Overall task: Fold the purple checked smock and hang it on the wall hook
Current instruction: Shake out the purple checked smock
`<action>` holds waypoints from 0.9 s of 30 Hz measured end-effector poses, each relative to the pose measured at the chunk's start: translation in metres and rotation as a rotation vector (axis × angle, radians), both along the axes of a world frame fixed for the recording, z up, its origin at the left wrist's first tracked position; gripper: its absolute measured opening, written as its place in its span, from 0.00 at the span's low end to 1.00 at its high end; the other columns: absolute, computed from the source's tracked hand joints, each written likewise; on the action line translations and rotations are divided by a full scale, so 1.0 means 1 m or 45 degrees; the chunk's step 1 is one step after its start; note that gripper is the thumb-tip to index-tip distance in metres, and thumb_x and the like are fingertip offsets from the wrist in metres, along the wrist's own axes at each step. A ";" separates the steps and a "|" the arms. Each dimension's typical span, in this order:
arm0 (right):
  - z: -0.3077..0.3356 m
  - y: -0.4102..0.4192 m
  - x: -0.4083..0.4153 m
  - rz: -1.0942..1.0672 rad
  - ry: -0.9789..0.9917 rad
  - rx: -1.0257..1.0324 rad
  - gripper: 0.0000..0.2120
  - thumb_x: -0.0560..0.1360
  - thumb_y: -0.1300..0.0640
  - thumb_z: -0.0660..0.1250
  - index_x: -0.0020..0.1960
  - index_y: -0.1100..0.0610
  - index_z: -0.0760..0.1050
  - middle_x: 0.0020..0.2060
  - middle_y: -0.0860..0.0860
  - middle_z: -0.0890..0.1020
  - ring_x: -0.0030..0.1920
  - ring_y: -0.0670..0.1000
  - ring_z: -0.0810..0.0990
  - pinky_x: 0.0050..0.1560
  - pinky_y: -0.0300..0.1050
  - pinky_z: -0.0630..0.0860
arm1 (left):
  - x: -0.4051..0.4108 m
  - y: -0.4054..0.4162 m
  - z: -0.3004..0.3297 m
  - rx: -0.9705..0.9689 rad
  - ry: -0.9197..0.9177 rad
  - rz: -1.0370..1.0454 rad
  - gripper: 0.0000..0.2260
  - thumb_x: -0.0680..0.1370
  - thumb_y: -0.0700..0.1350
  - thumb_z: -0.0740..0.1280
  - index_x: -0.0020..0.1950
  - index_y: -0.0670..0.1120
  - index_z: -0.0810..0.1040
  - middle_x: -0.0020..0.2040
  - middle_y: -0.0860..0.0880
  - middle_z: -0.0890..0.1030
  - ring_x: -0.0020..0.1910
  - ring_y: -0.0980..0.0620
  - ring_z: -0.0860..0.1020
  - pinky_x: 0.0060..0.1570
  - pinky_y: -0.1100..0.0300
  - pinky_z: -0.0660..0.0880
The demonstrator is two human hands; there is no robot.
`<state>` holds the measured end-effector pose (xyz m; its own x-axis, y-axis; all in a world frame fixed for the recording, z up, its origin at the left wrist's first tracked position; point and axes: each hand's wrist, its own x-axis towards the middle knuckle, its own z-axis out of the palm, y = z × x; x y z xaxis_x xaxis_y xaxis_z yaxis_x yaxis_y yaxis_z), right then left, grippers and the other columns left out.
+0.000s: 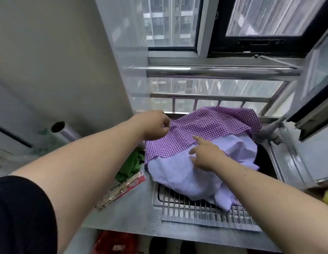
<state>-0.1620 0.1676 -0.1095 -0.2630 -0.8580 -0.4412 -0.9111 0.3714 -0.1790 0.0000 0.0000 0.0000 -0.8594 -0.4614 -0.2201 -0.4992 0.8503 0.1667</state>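
Smock (205, 129) spread lengthwise over the sink rack (205, 213), left-to-right, both hands (155, 125) (205, 154) on it

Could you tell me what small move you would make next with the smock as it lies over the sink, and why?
Probably draw the left hand, which pinches the checked edge of the smock, across toward the right hand to make a fold. The right hand lies flat on the pale inner side, and the cloth sits bunched over the sink rack, not yet folded.
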 end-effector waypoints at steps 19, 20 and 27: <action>0.056 -0.038 0.024 -0.008 -0.133 -0.706 0.18 0.80 0.51 0.62 0.65 0.44 0.83 0.60 0.41 0.84 0.60 0.52 0.77 0.60 0.52 0.68 | -0.015 0.008 -0.044 0.327 0.064 0.057 0.32 0.73 0.55 0.74 0.75 0.54 0.69 0.68 0.51 0.79 0.65 0.47 0.78 0.60 0.55 0.76; 0.063 -0.031 0.023 -0.058 -0.202 -0.815 0.16 0.78 0.52 0.63 0.61 0.44 0.85 0.55 0.39 0.86 0.56 0.49 0.79 0.60 0.54 0.71 | -0.023 0.009 -0.040 0.315 0.120 0.076 0.20 0.75 0.52 0.71 0.66 0.55 0.76 0.61 0.51 0.82 0.61 0.46 0.80 0.55 0.54 0.77; 0.055 0.021 -0.014 -0.548 -0.135 -0.470 0.36 0.69 0.48 0.73 0.75 0.40 0.65 0.71 0.47 0.69 0.70 0.57 0.69 0.69 0.57 0.64 | -0.040 0.019 0.027 0.524 0.249 0.156 0.14 0.83 0.42 0.61 0.66 0.50 0.80 0.60 0.49 0.82 0.54 0.49 0.77 0.52 0.56 0.72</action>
